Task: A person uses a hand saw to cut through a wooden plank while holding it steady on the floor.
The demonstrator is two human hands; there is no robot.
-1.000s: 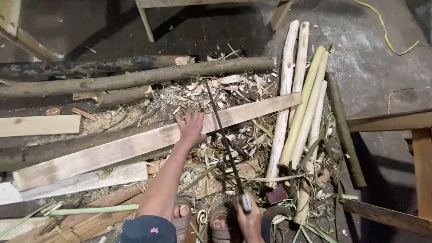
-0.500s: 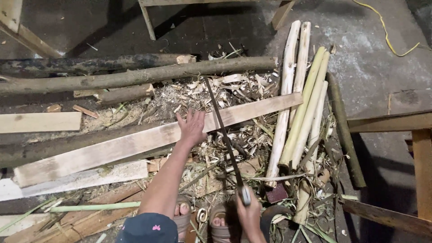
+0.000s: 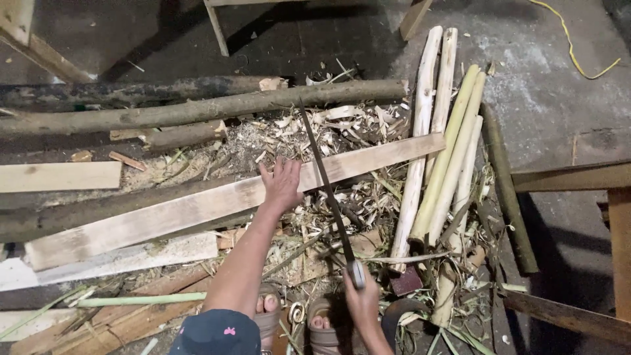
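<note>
The left hand [image 3: 281, 184] lies flat, fingers spread and released, pressing on the long pale plank [image 3: 217, 204] that slants across the shavings on the floor. The right hand [image 3: 361, 304] is clenched on the handle of a long dark blade [image 3: 327, 190], which crosses the plank just beside the left hand.

A long pale wooden plank [image 3: 197, 210] lies slanted across floor debris; a thin dark saw blade [image 3: 327, 190] crosses it.
</note>
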